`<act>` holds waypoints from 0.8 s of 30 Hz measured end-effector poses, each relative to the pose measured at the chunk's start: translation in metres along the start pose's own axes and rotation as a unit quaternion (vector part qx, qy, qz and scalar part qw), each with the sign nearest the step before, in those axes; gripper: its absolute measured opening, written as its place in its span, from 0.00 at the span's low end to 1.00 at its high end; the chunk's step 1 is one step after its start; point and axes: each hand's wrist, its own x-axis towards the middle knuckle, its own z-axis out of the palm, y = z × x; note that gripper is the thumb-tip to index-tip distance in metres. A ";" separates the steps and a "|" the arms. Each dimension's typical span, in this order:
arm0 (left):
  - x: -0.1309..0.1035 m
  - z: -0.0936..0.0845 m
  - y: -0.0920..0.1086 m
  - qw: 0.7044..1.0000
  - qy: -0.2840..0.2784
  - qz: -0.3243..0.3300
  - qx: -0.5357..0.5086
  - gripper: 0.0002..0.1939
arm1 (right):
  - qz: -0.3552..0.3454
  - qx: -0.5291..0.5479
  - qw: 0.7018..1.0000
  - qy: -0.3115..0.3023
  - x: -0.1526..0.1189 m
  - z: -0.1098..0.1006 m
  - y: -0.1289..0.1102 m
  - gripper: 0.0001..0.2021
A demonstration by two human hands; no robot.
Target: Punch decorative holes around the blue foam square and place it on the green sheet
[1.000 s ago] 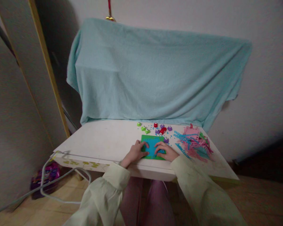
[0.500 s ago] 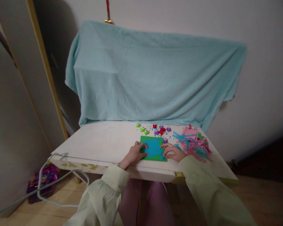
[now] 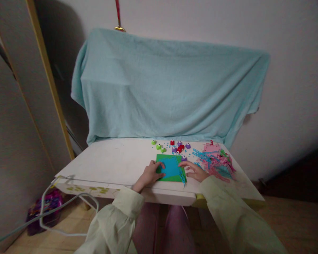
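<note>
A blue sheet [image 3: 170, 168] lies on a slightly larger green sheet [image 3: 163, 156] near the table's front edge. My left hand [image 3: 150, 173] rests on the left side of both, thumb and forefinger spread apart on the blue sheet. At the right edge, my right hand [image 3: 195, 171] reaches in with its fingers apart, the forefinger's tip touching or almost touching the blue sheet's edge. A thin blue strip with holes [image 3: 182, 178] hangs loose at the lower right corner, over the green sheet. Whether it is still joined to the blue sheet I cannot tell.
Behind the sheets stand several small toy-like pieces with eyes: green [image 3: 159, 146], red [image 3: 180, 148] and purple [image 3: 188, 145], among tiny blue bits. A heap of pink and blue perforated strips [image 3: 214, 160] lies at right. A white cable [image 3: 95, 179] crosses the table's front left.
My right hand's fingers have opened and shifted off the lower right corner, up along the sheet's edge. The loose blue strip now shows there, hanging further down. My left hand stays on the sheets.
</note>
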 end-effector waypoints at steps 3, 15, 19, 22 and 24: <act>0.000 0.001 0.000 1.000 0.002 0.001 0.002 0.19 | -0.031 -0.039 0.999 0.009 0.003 0.008 -0.002 0.15; -0.003 -0.003 0.004 1.000 -0.003 -0.007 0.000 0.19 | -0.044 -0.038 0.998 -0.001 0.009 0.010 0.016 0.11; -0.002 -0.002 0.003 1.000 -0.002 -0.006 0.002 0.19 | -0.028 -0.037 0.999 -0.007 0.002 -0.002 0.021 0.12; -0.001 -0.001 0.002 1.000 -0.001 -0.008 0.002 0.18 | -0.005 -0.029 0.999 -0.013 -0.005 -0.011 0.022 0.13; -0.001 -0.001 0.002 1.000 -0.001 -0.009 0.002 0.19 | 0.002 -0.024 1.000 -0.004 -0.010 -0.015 0.023 0.13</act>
